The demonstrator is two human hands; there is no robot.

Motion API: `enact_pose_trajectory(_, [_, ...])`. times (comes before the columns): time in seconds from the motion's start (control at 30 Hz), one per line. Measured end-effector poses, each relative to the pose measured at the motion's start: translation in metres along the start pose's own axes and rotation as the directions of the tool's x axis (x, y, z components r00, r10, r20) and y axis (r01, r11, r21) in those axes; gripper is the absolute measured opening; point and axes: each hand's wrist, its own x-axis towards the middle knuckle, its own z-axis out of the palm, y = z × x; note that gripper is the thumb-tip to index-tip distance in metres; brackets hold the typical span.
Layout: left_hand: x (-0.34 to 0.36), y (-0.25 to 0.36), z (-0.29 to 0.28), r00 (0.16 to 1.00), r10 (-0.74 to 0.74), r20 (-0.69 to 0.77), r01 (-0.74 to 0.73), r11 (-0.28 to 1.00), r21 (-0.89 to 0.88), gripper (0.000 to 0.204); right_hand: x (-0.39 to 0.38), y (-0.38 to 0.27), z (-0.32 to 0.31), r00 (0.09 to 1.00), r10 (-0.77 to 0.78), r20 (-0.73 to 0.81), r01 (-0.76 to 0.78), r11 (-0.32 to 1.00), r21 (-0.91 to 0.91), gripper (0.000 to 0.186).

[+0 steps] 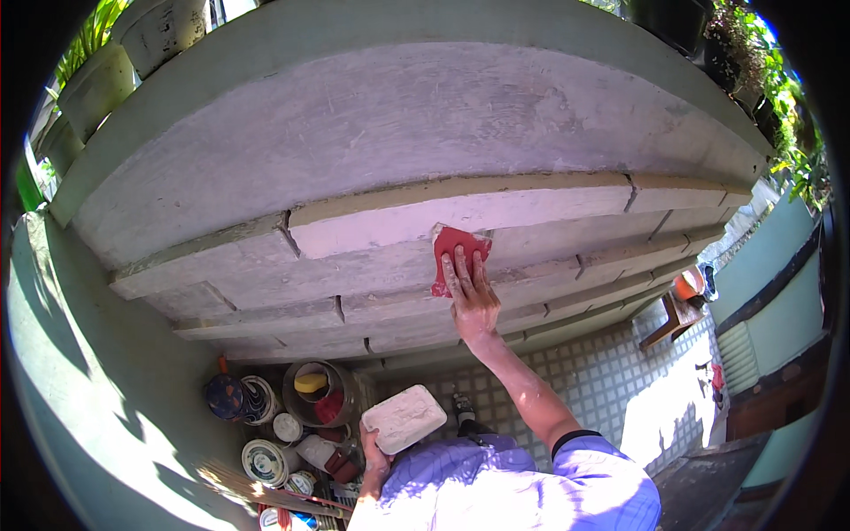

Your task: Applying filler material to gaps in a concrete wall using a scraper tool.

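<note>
Against the stepped wall [372, 106], the right hand [471, 292] grips a red spreader [451, 241], the left hand [375, 456] a pale tray [418, 443]; one smooth band [381, 228] looks coated, patchier rows [398, 303] probably remain.

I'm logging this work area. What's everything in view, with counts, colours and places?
Pad: one, red, in right hand
Tray: one, whitish, in left hand
Stepped wall: one, pale grey, centre
Plant pots: three or more, pale, upper left
Foliage: uncounted, green, upper edges
Basin: one, grey, lower left, with yellow and red contents
Tubs: several, mostly white, lower left
Broom-like bundle: one, brown, lower left
Stool: one, brown, right
Container: one, orange, at stool
Tiled floor: one, grey, lower right
Shirt: one, purple, bottom
Shod foot: one, dark, lower centre
Hands: two, right whitish-smeared, centre and lower left
</note>
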Motion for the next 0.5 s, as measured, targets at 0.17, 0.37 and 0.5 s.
enact_pose_trajectory(0.17, [-0.002, -0.005, -0.007, 1.000, 0.025, -0.017, -0.025, 1.000, -0.007, 0.057, 0.015, 0.006, -0.041, 0.983, 0.146, -0.108, -0.135, 0.985, 0.106, 0.074])
enact_pose_trajectory(0.37, [-0.010, 0.000, -0.001, 1.000, 0.008, 0.004, -0.008, 1.000, -0.017, 0.057, 0.025, -0.015, -0.004, 0.956, 0.291, -0.028, -0.292, 0.956, -0.033, 0.077])
enact_pose_trajectory(0.5, [-0.012, 0.003, 0.000, 0.999, 0.017, 0.035, -0.017, 1.000, 0.000, 0.056, 0.010, -0.043, -0.012, 0.991, 0.121, 0.057, -0.130, 0.972, 0.198, 0.077])
